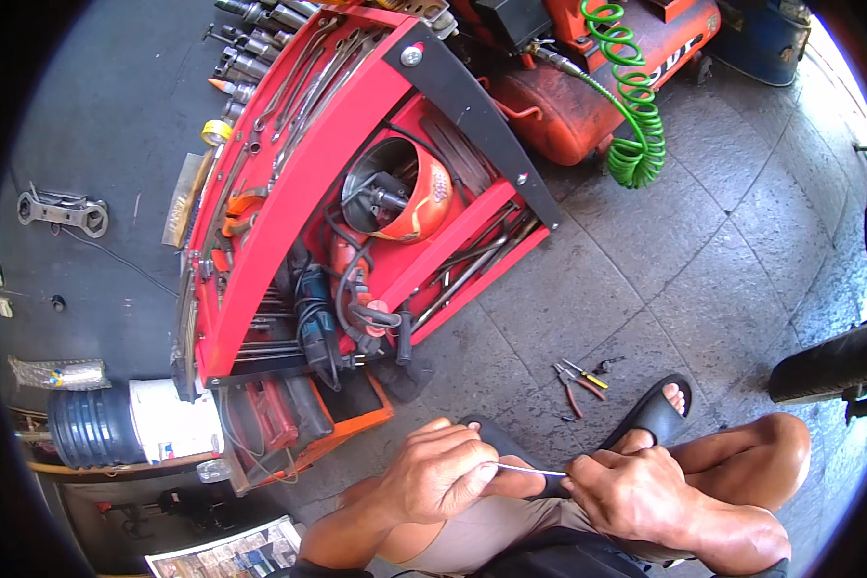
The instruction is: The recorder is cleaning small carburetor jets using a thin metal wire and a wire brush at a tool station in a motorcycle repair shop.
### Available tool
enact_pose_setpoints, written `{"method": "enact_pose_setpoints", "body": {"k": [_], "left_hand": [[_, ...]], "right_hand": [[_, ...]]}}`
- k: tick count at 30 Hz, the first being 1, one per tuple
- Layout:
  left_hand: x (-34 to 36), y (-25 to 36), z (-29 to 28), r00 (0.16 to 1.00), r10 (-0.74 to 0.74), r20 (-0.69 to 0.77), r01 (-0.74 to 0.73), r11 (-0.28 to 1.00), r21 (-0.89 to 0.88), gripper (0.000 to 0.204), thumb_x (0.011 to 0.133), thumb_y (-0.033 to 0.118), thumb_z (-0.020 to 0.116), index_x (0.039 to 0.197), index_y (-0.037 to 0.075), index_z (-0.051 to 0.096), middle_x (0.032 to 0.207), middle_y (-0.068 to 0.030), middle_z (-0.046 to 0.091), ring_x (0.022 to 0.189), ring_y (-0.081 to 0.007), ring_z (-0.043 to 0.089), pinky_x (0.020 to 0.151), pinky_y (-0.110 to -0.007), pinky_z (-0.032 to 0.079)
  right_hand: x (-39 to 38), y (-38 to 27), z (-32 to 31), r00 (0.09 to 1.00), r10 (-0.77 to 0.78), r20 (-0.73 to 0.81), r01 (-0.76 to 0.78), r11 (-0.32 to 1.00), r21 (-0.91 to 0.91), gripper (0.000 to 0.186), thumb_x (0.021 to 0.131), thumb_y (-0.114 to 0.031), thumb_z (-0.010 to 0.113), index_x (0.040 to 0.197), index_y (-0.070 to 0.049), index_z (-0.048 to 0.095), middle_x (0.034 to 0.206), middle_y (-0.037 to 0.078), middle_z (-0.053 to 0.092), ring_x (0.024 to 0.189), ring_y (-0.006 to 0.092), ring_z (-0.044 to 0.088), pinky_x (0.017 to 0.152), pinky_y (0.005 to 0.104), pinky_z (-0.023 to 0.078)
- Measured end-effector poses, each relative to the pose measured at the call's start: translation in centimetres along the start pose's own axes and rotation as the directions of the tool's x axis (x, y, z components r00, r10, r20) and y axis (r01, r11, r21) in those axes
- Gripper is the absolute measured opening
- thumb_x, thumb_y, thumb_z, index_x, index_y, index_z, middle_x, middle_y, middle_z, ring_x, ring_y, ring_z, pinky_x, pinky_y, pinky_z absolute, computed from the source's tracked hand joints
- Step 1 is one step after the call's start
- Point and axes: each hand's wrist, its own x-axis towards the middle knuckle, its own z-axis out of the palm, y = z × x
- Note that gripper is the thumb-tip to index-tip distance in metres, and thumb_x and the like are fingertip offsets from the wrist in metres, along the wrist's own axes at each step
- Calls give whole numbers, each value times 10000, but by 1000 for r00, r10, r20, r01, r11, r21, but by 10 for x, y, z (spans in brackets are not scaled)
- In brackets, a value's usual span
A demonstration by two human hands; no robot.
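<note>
My left hand point(443, 472) is closed, pinching one end of a thin whitish strand point(530, 470) between thumb and forefinger. The strand runs straight and taut across to my right hand point(636, 493), whose curled fingers grip its other side. It looks like a wire or cord; its exact kind is too small to make out. Both hands are held over my lap, above the shorts and knees. On the floor ahead lie pliers with red handles point(570, 393) and a screwdriver with a yellow handle point(591, 376). A small dark piece point(607, 365) rests beside them.
Ahead to the left stands a red tool cart point(308, 164) with wrenches, a round orange container point(424, 207) and a power drill point(315, 313). A red air compressor point(559, 106) with a coiled green hose point(636, 159) is at the back. A dark tyre point(824, 366) is at right.
</note>
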Motion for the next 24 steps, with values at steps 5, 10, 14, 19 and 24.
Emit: {"method": "enact_pose_setpoints", "body": {"k": [5, 10, 14, 19, 24], "left_hand": [[-1, -13, 4, 995, 66, -69, -63, 997, 55, 166, 866, 184, 589, 747, 70, 602, 653, -68, 567, 591, -245, 563, 594, -364, 411], [-55, -39, -47, 827, -200, -526, 90, 970, -227, 338, 901, 316, 570, 687, 55, 571, 629, -56, 552, 572, -133, 475, 547, -292, 350], [-23, -22, -25, 983, -96, -154, 12, 881, -473, 143, 901, 76, 588, 980, -23, 654, 861, -123, 639, 717, -165, 591, 624, -287, 454], [-20, -25, -2, 993, 16, -121, -88, 774, -627, 206, 939, 140, 603, 1029, -34, 665, 902, -131, 659, 787, -204, 621, 689, -300, 474], [-28, -19, 0, 992, 31, -119, -96, 792, -602, 263, 966, 205, 580, 1042, -31, 669, 854, -120, 649, 748, -181, 591, 671, -302, 457]], "right_hand": [[-3, -1, -21, 991, -74, 108, 97, 969, -225, 178, 886, -188, 598, 777, -62, 535, 627, 103, 602, 534, 279, 604, 474, 409, 473], [-7, 18, -34, 970, 97, 223, -115, 991, 73, 230, 946, -267, 545, 870, -60, 612, 659, 216, 609, 613, 406, 622, 556, 495, 499], [4, 13, -11, 969, 220, 110, -245, 892, 381, 194, 933, -203, 592, 928, -11, 625, 777, 208, 648, 713, 366, 656, 578, 436, 499], [24, -21, 11, 961, -33, -275, 169, 855, 490, 143, 860, -65, 675, 994, -19, 656, 812, 132, 665, 710, 249, 679, 598, 332, 517], [40, -43, 16, 932, -112, -345, 269, 851, 450, 202, 827, -52, 718, 1018, -31, 655, 786, 77, 610, 633, 161, 620, 550, 284, 499]]}}
